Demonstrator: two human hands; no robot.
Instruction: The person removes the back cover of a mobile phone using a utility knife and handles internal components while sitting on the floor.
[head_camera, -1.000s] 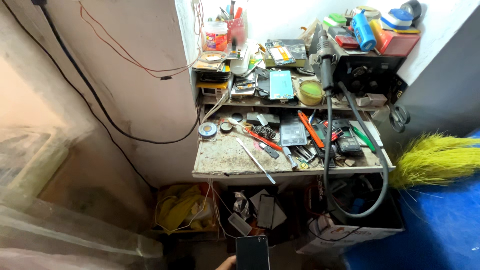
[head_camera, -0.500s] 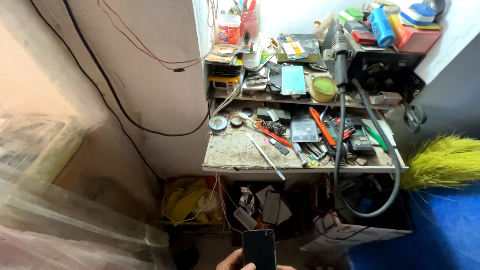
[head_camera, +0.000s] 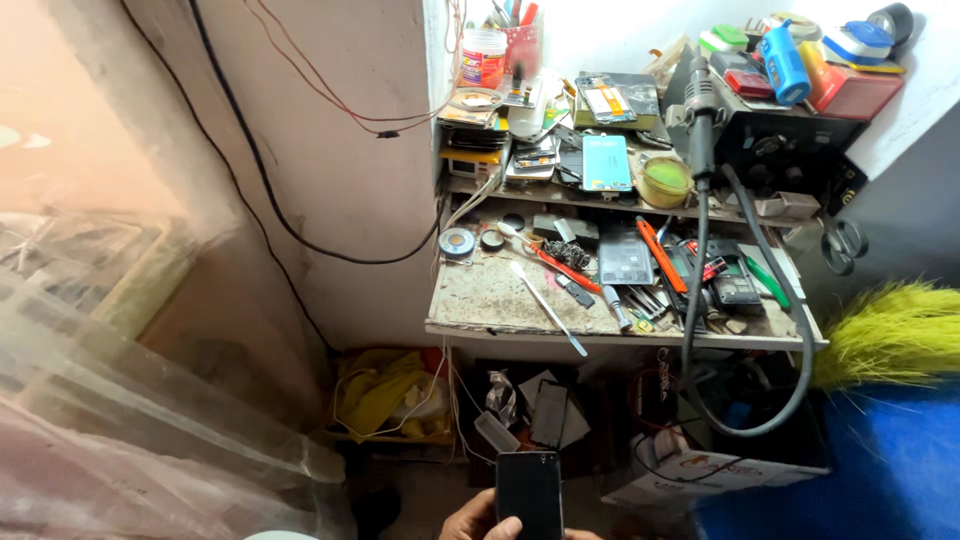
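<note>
A black smartphone (head_camera: 528, 490) with a dark screen stands upright at the bottom middle of the view. My left hand (head_camera: 480, 522) holds it from below, with the thumb across its lower edge; only the fingers show. The phone is held low in front of a cluttered repair bench (head_camera: 480, 300), well below the bench's front edge. My right hand is out of frame.
The bench and the shelf above it carry tools, phone parts, a blue screen panel (head_camera: 606, 162) and a tape roll (head_camera: 456, 243). A hot-air wand (head_camera: 699, 110) hangs its black hose (head_camera: 800, 340) over the edge. Yellow-green bristles (head_camera: 890, 335) at right, plastic sheeting (head_camera: 120, 400) at left.
The phone has risen further into view and more of my left hand shows. The bench sits slightly higher and to the right in the picture.
</note>
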